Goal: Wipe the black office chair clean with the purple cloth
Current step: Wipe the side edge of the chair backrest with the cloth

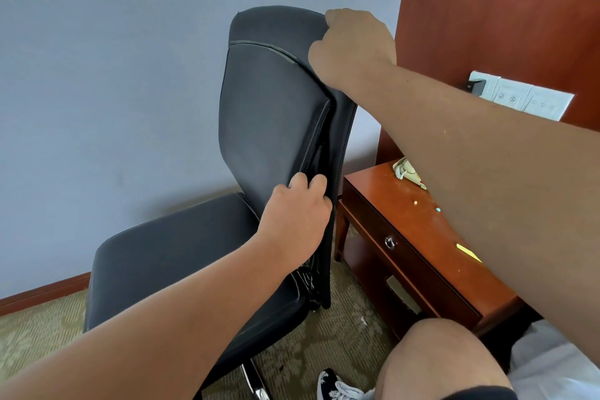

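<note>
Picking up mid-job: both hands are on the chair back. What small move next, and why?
Probably release the left hand to fetch the purple cloth: no cloth is in view, while it and the right hand both grip the backrest edge.

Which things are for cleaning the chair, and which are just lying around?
For the job: black padded office chair; left hand gripping its backrest edge; right hand holding its top corner. No purple cloth in view.
Just lying about: red-brown wooden bedside table; cream corded telephone; yellow paper slip; white wall switch panel.
</note>
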The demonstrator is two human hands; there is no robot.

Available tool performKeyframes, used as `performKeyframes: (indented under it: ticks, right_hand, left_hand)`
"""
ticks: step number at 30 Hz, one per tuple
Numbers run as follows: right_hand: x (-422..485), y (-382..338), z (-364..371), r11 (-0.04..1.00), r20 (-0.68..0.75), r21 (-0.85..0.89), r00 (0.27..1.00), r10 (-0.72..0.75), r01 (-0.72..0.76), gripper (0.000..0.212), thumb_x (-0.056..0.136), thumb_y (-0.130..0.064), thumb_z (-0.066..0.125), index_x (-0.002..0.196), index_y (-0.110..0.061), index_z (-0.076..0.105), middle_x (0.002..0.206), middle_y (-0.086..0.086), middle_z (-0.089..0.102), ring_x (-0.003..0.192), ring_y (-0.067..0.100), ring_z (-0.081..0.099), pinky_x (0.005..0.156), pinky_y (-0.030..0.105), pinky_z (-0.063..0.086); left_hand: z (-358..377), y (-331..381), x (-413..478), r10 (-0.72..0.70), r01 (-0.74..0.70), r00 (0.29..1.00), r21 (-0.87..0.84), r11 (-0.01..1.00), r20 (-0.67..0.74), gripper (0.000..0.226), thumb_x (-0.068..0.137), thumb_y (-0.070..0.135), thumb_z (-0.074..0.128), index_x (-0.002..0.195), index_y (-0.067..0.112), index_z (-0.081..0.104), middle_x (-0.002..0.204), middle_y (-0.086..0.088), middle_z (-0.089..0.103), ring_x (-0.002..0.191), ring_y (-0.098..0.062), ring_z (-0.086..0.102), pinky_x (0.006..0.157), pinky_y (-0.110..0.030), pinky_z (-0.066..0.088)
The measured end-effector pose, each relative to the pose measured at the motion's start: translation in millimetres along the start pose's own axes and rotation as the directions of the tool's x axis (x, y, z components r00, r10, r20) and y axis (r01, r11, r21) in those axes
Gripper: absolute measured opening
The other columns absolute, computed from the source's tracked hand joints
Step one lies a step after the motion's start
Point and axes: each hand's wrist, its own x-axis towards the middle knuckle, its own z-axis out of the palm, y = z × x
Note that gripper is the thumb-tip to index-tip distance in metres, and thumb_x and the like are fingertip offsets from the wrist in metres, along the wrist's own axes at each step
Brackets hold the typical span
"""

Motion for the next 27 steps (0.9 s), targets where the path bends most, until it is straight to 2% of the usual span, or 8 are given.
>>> performKeyframes:
  ticks: [2, 5, 9, 12, 15, 20, 23, 27]
  right_hand:
    - [-1, 0, 0, 1.000, -0.001, -0.001, 1.000, -0.005, 0.005, 0.012, 0.079, -0.014, 0.043, 0.090, -0.017, 0.047, 0.076, -0.004, 0.044, 0.079, 0.025, 0.049, 0.049, 0.027, 0.025]
    - [-1, -2, 1, 1.000, -0.013, 0.003, 1.000, -0.012, 0.012, 0.011, 0.080, -0.015, 0.044, 0.089, -0.018, 0.047, 0.088, -0.001, 0.051, 0.081, 0.025, 0.049, 0.049, 0.027, 0.025]
    - [-2, -3, 0, 1.000, -0.017, 0.003, 1.000, -0.006, 0.006, 0.010, 0.080, -0.015, 0.044, 0.090, -0.018, 0.047, 0.076, -0.004, 0.043, 0.079, 0.024, 0.048, 0.048, 0.027, 0.025]
    - [-3, -3, 0, 1.000, -0.016, 0.007, 1.000, -0.007, 0.007, 0.010, 0.079, -0.015, 0.044, 0.089, -0.018, 0.047, 0.082, -0.002, 0.048, 0.079, 0.025, 0.048, 0.048, 0.027, 0.025]
    - [-3, 0, 0, 1.000, -0.020, 0.007, 1.000, 0.001, -0.001, 0.011, 0.079, -0.015, 0.044, 0.089, -0.018, 0.047, 0.088, -0.001, 0.050, 0.080, 0.025, 0.049, 0.049, 0.027, 0.026]
    - [-2, -2, 2, 1.000, -0.029, 0.022, 1.000, -0.011, 0.012, 0.009, 0.081, -0.017, 0.045, 0.090, -0.018, 0.047, 0.089, -0.002, 0.051, 0.081, 0.024, 0.049, 0.050, 0.026, 0.027]
    - [-1, 0, 3, 0.999, -0.026, 0.048, 1.000, -0.004, 0.005, 0.003, 0.080, -0.017, 0.044, 0.079, -0.019, 0.043, 0.079, -0.005, 0.047, 0.078, 0.023, 0.048, 0.049, 0.026, 0.025]
    - [-1, 1, 3, 0.998, -0.030, 0.064, 1.000, 0.002, -0.001, 0.018, 0.079, -0.018, 0.045, 0.067, -0.023, 0.032, 0.071, -0.008, 0.042, 0.073, 0.021, 0.047, 0.049, 0.026, 0.025]
  left_hand:
    - [0, -2, 0, 0.017, -0.017, 1.000, -0.008, 1.000, 0.009, 0.014, 0.082, 0.011, 0.051, 0.093, 0.017, 0.057, 0.103, -0.004, 0.041, 0.078, -0.021, 0.028, 0.054, -0.033, 0.028]
    - [-3, -14, 2, -0.050, 0.046, 0.996, -0.055, 0.997, -0.078, 0.011, 0.086, 0.020, 0.057, 0.096, 0.021, 0.062, 0.098, 0.000, 0.045, 0.075, -0.017, 0.036, 0.048, -0.032, 0.031]
    - [-8, -25, 6, -0.171, 0.138, 0.963, -0.159, 0.977, -0.210, 0.012, 0.089, 0.034, 0.060, 0.092, 0.024, 0.066, 0.091, 0.003, 0.048, 0.074, -0.016, 0.049, 0.044, -0.027, 0.033]
    - [-1, -12, 0, -0.119, 0.104, 0.982, -0.109, 0.989, -0.148, 0.004, 0.084, 0.023, 0.063, 0.087, 0.020, 0.063, 0.092, 0.000, 0.046, 0.074, -0.018, 0.046, 0.045, -0.029, 0.030]
    - [10, 4, -6, -0.067, 0.064, 0.997, -0.064, 0.996, -0.049, 0.011, 0.077, 0.011, 0.057, 0.087, 0.015, 0.060, 0.096, -0.005, 0.045, 0.077, -0.023, 0.043, 0.048, -0.032, 0.029]
    - [30, 17, -16, 0.013, -0.010, 0.997, -0.036, 0.999, 0.077, 0.021, 0.079, 0.011, 0.054, 0.099, 0.014, 0.061, 0.105, -0.006, 0.044, 0.086, -0.026, 0.040, 0.057, -0.035, 0.031]
    - [27, 15, -16, 0.006, -0.004, 0.999, -0.054, 0.999, 0.052, 0.020, 0.080, 0.013, 0.055, 0.098, 0.016, 0.062, 0.104, -0.004, 0.046, 0.083, -0.023, 0.040, 0.055, -0.034, 0.028]
    - [6, -3, -3, -0.085, 0.078, 0.991, -0.070, 0.995, -0.106, 0.007, 0.078, 0.020, 0.067, 0.084, 0.021, 0.064, 0.090, 0.000, 0.049, 0.073, -0.019, 0.046, 0.046, -0.030, 0.026]
